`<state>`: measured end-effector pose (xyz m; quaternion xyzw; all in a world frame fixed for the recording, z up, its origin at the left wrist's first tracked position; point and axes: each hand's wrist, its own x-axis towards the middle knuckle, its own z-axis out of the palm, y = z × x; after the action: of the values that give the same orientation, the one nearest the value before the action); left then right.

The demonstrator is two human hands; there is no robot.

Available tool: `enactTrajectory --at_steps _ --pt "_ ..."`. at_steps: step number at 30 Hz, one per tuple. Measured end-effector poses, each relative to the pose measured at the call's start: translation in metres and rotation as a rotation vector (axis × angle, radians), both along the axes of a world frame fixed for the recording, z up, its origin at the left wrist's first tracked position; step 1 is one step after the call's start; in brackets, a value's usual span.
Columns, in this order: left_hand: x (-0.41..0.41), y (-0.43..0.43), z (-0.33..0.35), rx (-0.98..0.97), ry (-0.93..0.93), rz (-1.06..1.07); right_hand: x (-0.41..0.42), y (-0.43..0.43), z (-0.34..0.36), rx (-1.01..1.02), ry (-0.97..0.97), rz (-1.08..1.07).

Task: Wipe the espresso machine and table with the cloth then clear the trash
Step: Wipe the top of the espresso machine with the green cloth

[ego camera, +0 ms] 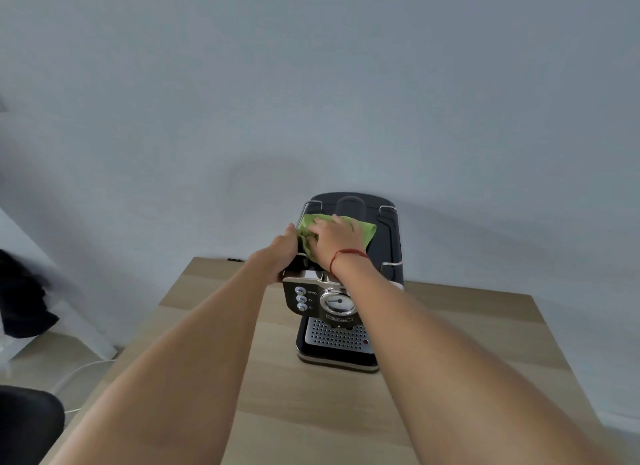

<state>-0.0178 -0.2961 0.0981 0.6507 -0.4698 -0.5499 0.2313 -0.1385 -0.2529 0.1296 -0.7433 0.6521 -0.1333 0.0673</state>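
Observation:
A black espresso machine (388, 243) with a round gauge and a perforated drip tray stands at the far side of the wooden table (311, 405), against the wall. A green cloth (367, 230) lies on the machine's top. My right hand (334, 241) presses flat on the cloth, a red string around its wrist. My left hand (285, 248) grips the machine's upper left edge, beside the cloth. No trash shows in this view.
A grey wall rises right behind the machine. Left of the table, the floor holds a white cable (81, 371), a dark chair seat (27, 426) and a black item (20, 295) on white furniture.

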Motion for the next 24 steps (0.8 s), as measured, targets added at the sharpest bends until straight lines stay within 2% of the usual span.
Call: enactTrajectory --at_steps 6,10,13,18,24 --pt "0.002 0.008 0.017 -0.072 -0.31 -0.091 -0.03 0.005 0.005 0.209 -0.191 0.106" --pt "0.005 0.012 0.017 -0.049 -0.301 -0.098 -0.038 0.006 0.006 0.327 -0.31 0.157" --pt "0.009 0.009 0.012 -0.025 -0.276 -0.12 -0.028 0.012 0.004 0.284 -0.25 0.098" --pt "0.008 0.0 0.007 -0.039 -0.269 -0.144 -0.017 0.033 0.006 0.075 -0.25 0.026" --pt "0.007 0.001 0.007 -0.025 -0.307 -0.129 0.004 0.045 0.008 0.028 -0.203 -0.089"
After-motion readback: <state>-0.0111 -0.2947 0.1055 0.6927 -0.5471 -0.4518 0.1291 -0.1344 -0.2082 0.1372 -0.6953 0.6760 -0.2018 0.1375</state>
